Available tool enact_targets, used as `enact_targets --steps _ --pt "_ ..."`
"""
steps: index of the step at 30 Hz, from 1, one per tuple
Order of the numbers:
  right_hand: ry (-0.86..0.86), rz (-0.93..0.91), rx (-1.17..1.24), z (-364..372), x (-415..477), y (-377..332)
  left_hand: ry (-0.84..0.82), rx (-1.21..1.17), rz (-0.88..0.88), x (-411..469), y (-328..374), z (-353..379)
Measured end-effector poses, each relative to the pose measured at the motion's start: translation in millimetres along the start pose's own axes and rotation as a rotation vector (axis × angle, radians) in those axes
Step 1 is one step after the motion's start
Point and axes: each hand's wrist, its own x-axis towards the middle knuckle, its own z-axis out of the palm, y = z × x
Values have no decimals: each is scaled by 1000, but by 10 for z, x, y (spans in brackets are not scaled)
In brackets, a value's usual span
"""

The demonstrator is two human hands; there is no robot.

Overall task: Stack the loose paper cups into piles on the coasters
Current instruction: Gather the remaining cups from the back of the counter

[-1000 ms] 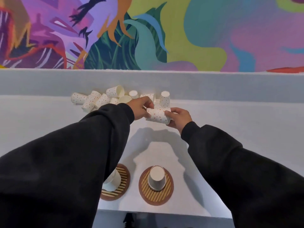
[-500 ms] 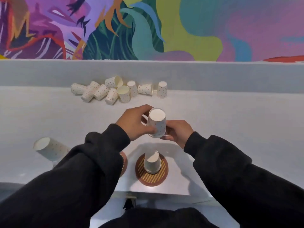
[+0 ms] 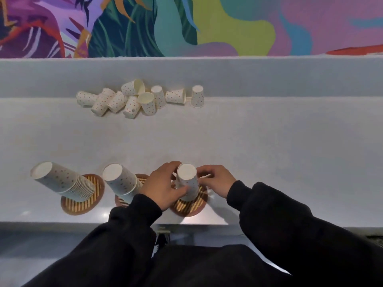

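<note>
Grey counter (image 3: 269,141) under a bright mural (image 3: 228,21); loose cups (image 3: 132,98) lie heaped at the back, a tall pile (image 3: 62,181) and a shorter pile (image 3: 122,183) lean on coasters (image 3: 70,208) near us. Upturned cup (image 3: 186,181) sits at the right coaster (image 3: 187,209), left hand (image 3: 161,187) wrapped round its side, right hand (image 3: 217,181) pinching the far side. We judge it light, thin-walled, easily crushed: hold the sides gently
</note>
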Motion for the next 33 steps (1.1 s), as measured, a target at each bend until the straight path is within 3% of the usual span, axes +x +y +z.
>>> enact_targets --steps 11,16,33 --pt "-16 54 -132 203 -73 235 -69 -112 -118 -79 -335 457" --pt "-14 -6 -238 236 -91 232 -86 -158 -172 -68 -367 544" --pt "-13 -37 -323 244 -85 187 -127 -99 -205 -22 -361 483"
